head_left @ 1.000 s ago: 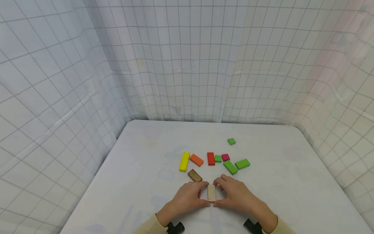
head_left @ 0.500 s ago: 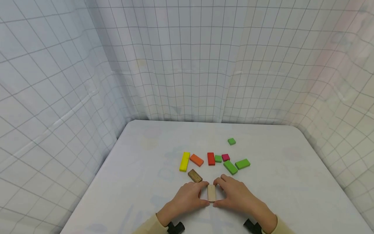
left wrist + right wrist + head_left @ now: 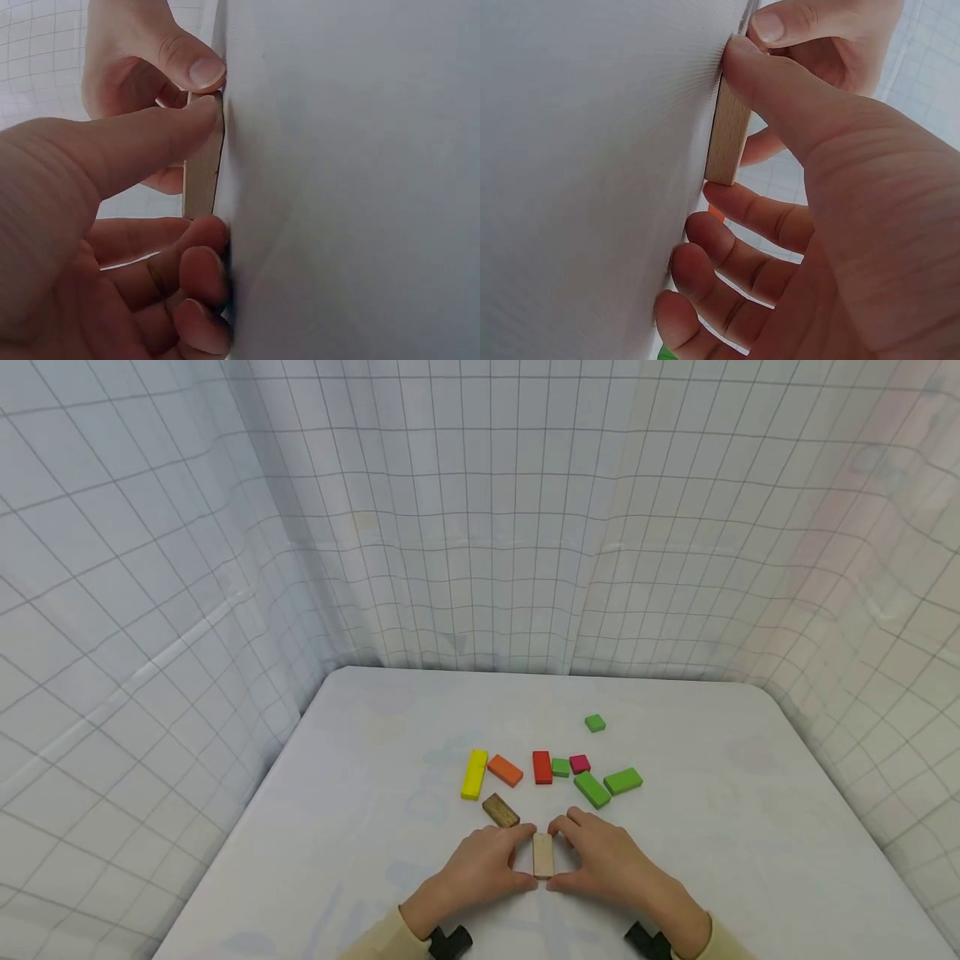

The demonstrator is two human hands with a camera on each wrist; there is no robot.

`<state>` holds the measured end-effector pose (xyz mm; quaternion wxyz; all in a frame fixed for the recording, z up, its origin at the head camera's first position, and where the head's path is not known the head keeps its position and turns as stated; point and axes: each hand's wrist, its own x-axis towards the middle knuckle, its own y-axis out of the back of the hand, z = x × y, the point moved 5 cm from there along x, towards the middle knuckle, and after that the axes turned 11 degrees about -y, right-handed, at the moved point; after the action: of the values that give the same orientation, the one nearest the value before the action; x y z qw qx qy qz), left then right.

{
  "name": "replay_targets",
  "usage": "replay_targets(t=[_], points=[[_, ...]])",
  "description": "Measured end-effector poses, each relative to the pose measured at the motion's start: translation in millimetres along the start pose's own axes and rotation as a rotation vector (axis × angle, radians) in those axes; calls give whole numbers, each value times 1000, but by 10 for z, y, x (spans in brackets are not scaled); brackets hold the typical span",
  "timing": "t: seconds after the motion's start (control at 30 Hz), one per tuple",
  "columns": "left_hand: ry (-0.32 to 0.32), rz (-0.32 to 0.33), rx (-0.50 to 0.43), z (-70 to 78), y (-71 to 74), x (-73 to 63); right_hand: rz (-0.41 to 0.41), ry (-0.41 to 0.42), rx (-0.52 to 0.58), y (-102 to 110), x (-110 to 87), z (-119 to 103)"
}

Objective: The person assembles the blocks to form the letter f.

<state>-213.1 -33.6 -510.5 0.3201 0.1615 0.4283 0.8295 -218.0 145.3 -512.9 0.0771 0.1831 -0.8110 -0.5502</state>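
A pale wooden block [image 3: 543,856] lies flat on the white table, its long side running away from me. From the left, my left hand [image 3: 486,862] holds it by its near and far ends with curled thumb and index finger. My right hand [image 3: 606,857] grips the same two ends from the right. In the left wrist view the left thumb overlaps the near end of the block [image 3: 199,184]. The right wrist view shows the right index fingertip against the far end of the block [image 3: 729,139]. Just beyond the left hand lies a dark brown block [image 3: 501,811].
Farther back lie a yellow block [image 3: 474,775], an orange block [image 3: 506,771], a red block [image 3: 542,767], a small magenta block [image 3: 579,764] and several green blocks [image 3: 622,781]. Gridded white curtains [image 3: 480,527] surround the table [image 3: 360,827] at the back and sides.
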Motion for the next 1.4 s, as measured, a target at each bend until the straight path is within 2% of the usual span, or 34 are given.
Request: replay_targets(t=[0.13, 0.3, 0.53, 0.73, 0.87, 1.03, 1.2, 1.4], points=[[-22, 17, -51, 8, 98, -38, -5, -8, 2, -4, 3, -3], [-34, 50, -85, 18, 359, -90, -11, -17, -12, -8, 12, -6], [-16, 168, -24, -51, 858, -171, -16, -14, -29, 0, 20, -13], [-8, 227, 17, -190, 1127, -205, -14, 3, -26, 11, 13, -31], [-36, 250, 14, -373, 1225, -156, -15, 4, -30, 16, 12, -39], [-27, 239, 8, -714, 1243, -50, -3, 13, -35, 15, -1, -37], [-11, 183, 17, -980, 1201, 71, 7, 24, -35, 16, -16, -30], [8, 77, -19, -1173, 1126, 167, 5, 23, -32, 15, -19, -26]])
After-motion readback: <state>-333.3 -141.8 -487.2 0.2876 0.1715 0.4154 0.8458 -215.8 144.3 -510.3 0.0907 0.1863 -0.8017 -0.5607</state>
